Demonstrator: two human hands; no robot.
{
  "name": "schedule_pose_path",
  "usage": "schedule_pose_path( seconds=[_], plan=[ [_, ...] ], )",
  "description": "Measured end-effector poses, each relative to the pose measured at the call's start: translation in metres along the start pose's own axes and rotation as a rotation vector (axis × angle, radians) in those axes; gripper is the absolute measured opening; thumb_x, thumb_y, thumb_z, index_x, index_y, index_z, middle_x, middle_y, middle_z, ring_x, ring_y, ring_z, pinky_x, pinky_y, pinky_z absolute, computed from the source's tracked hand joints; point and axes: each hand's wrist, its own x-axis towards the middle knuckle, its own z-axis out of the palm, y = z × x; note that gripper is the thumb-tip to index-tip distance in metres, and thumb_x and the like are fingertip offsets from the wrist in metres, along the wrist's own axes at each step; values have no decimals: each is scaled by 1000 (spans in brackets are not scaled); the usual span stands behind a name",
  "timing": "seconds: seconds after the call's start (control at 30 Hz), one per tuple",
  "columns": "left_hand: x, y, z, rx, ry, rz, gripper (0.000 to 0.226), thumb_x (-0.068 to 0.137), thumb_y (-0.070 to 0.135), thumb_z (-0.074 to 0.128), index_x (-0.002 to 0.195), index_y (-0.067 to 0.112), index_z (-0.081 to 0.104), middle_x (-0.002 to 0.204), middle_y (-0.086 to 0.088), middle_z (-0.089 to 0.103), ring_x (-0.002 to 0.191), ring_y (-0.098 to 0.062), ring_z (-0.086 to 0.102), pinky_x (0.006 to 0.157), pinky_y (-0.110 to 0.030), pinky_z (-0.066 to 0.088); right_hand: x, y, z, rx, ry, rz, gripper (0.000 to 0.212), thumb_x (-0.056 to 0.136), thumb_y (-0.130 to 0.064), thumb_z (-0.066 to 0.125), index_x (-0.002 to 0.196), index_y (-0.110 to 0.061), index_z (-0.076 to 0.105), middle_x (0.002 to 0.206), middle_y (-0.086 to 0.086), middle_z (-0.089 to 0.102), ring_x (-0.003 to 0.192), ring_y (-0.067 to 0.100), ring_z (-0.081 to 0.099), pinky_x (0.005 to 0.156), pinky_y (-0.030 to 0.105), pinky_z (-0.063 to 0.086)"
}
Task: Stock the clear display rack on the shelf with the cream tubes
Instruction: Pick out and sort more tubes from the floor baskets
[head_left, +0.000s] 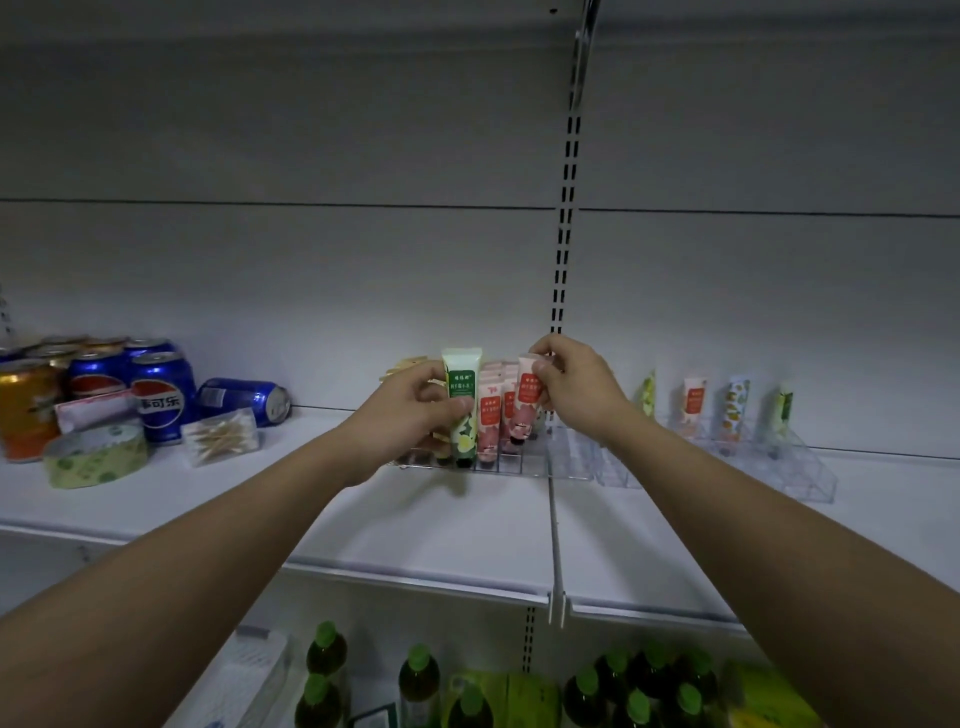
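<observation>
Hands hide part of the rack (519, 465): left hand (410, 402) grips a green tube (461, 410), right hand (574, 382) pinches a pink tube (525, 402).

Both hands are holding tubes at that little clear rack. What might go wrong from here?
The left hand holds a green tube and the right hand a pink tube, close together above the clear rack. They could bump each other or tip the pink tubes already standing. With both hands busy, nothing steadies the rack, so a push might slide it along the shelf.
</observation>
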Motion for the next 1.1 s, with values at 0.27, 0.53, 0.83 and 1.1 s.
schedule_pose_path(
  seconds=[0.27,0.53,0.83,1.1],
  plan=[
    [23,-6,1,16,-32,12,25,91,14,66,114,10,59,99,-13,70,82,-23,70,80,-40,59,9,14,25,-13,-93,48,13,103,-16,44,97,-17,56,94,3,62,76,17,63,64,31,58],
    [27,-4,10,3,-11,19,30,91,12,65,118,13,52,99,-13,72,83,-22,71,68,-30,59,-1,20,27,-50,-75,22,23,101,-18,46,124,-14,49,98,1,59,72,7,56,57,21,45],
    [40,31,34,19,38,113,48,90,5,64,129,21,41,108,-14,64,83,-29,69,71,-35,60,-48,57,9,-209,-163,-7,18,100,-27,45,99,-16,59,92,1,65,84,19,60,82,43,53],
    [76,49,61,108,176,100,21,95,10,59,113,15,49,101,-16,66,78,-26,68,71,-39,61,-85,83,7,-284,-353,-132,32,96,-43,50,118,-25,63,120,-8,61,111,10,49,99,31,42]
  ],
)
